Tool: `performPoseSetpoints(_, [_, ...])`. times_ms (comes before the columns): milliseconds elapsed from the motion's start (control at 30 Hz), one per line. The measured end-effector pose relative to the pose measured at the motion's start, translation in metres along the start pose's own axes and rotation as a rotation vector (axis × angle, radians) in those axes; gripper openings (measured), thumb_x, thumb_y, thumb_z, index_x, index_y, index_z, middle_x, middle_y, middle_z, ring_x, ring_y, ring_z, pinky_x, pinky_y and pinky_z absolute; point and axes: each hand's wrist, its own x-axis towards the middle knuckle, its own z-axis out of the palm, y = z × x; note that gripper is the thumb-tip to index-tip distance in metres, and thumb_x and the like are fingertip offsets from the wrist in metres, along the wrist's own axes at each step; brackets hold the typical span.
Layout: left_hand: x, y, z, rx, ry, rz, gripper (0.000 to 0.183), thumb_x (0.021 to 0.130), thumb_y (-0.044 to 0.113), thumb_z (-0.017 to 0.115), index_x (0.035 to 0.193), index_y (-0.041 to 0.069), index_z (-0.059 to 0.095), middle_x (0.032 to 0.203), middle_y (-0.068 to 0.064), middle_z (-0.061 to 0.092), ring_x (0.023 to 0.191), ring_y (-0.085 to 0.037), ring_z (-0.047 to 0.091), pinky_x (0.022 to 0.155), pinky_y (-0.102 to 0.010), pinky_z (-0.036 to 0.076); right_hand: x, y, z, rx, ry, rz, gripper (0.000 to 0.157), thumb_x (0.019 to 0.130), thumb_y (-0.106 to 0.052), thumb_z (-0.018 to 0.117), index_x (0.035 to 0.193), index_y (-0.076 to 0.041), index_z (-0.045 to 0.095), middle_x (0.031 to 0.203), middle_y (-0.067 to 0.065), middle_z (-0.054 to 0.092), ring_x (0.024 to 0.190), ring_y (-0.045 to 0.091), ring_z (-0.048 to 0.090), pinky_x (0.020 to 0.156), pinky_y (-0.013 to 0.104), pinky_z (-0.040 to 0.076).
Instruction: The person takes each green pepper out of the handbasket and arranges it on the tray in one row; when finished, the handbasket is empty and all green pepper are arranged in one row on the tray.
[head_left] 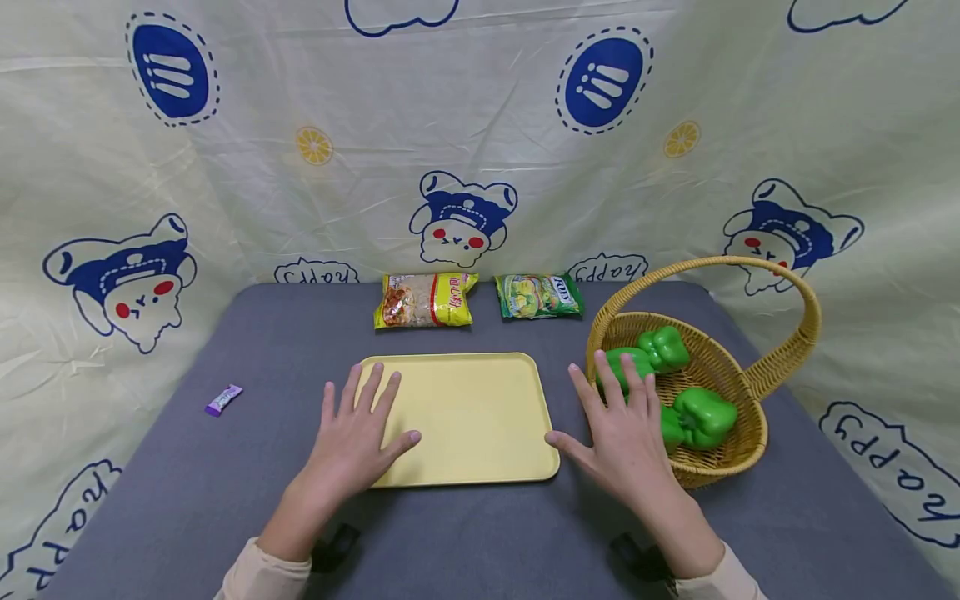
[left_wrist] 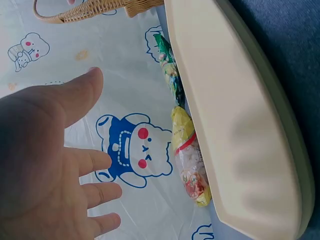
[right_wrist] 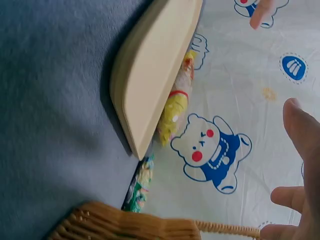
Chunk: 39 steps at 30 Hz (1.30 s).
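My left hand (head_left: 351, 443) hovers with fingers spread over the left edge of a pale yellow tray (head_left: 465, 417). My right hand (head_left: 622, 437), fingers also spread, is above the table between the tray and a wicker basket (head_left: 757, 433), covering part of the basket's left side in the head view. Neither hand holds anything. Green bell peppers lie in the basket, one pepper (head_left: 708, 417) toward the front and another (head_left: 663, 348) at the back. In the left wrist view, the thumb and fingers of the left hand (left_wrist: 45, 165) stand apart, away from the tray (left_wrist: 235, 120).
Behind the tray lie a yellow snack bag (head_left: 426, 301) and a green snack bag (head_left: 538, 297). A small purple packet (head_left: 223, 400) is on the left of the grey table (head_left: 277, 358). A printed curtain (head_left: 480, 108) hangs behind. The basket's tall handle (head_left: 795, 333) arches over it.
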Motion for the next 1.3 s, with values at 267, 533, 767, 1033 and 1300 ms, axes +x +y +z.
performPoseSetpoints(267, [-0.002, -0.006, -0.003, -0.028, 0.028, 0.000, 0.079, 0.086, 0.052, 0.059, 0.148, 0.011, 0.030, 0.157, -0.016, 0.022, 0.146, -0.039, 0.010, 0.112, -0.065, 0.006, -0.001, 0.017, -0.013, 0.019, 0.020, 0.006, 0.087, 0.074, -0.059, 0.068, 0.144, -0.016, 0.039, 0.154, 0.017, 0.025, 0.146, 0.038, 0.007, 0.112, 0.065, 0.009])
performPoseSetpoints(533, [-0.005, -0.015, -0.007, -0.058, 0.032, -0.003, 0.076, 0.087, 0.047, 0.061, 0.148, 0.011, 0.031, 0.155, -0.017, 0.024, 0.144, -0.041, 0.014, 0.111, -0.066, 0.009, -0.005, 0.039, -0.025, 0.037, 0.041, 0.001, 0.080, 0.077, -0.052, 0.070, 0.140, -0.013, 0.043, 0.152, 0.017, 0.029, 0.142, 0.040, 0.018, 0.109, 0.066, 0.014])
performPoseSetpoints(767, [-0.009, -0.022, -0.010, -0.111, 0.025, -0.005, 0.073, 0.088, 0.042, 0.061, 0.147, 0.011, 0.033, 0.154, -0.017, 0.026, 0.143, -0.041, 0.014, 0.111, -0.065, 0.010, -0.009, 0.055, -0.031, 0.042, 0.092, -0.030, 0.076, 0.075, -0.049, 0.073, 0.136, -0.011, 0.048, 0.144, 0.020, 0.040, 0.131, 0.043, 0.032, 0.102, 0.067, 0.022])
performPoseSetpoints(1033, [-0.013, -0.034, -0.014, -0.146, 0.020, 0.005, 0.070, 0.088, 0.039, 0.062, 0.146, 0.009, 0.035, 0.152, -0.018, 0.031, 0.142, -0.042, 0.018, 0.109, -0.066, 0.015, -0.010, 0.073, -0.040, 0.035, 0.014, -0.041, 0.075, 0.073, -0.042, 0.077, 0.134, -0.007, 0.049, 0.135, 0.019, 0.049, 0.122, 0.043, 0.038, 0.091, 0.061, 0.030])
performPoseSetpoints(1300, [-0.017, -0.052, -0.012, -0.185, 0.021, 0.033, 0.065, 0.087, 0.033, 0.065, 0.141, 0.005, 0.042, 0.149, -0.016, 0.038, 0.138, -0.043, 0.025, 0.102, -0.067, 0.022, -0.007, 0.087, -0.042, 0.030, -0.091, -0.023, 0.069, 0.075, -0.043, 0.076, 0.129, -0.008, 0.053, 0.124, 0.018, 0.056, 0.109, 0.038, 0.045, 0.082, 0.057, 0.036])
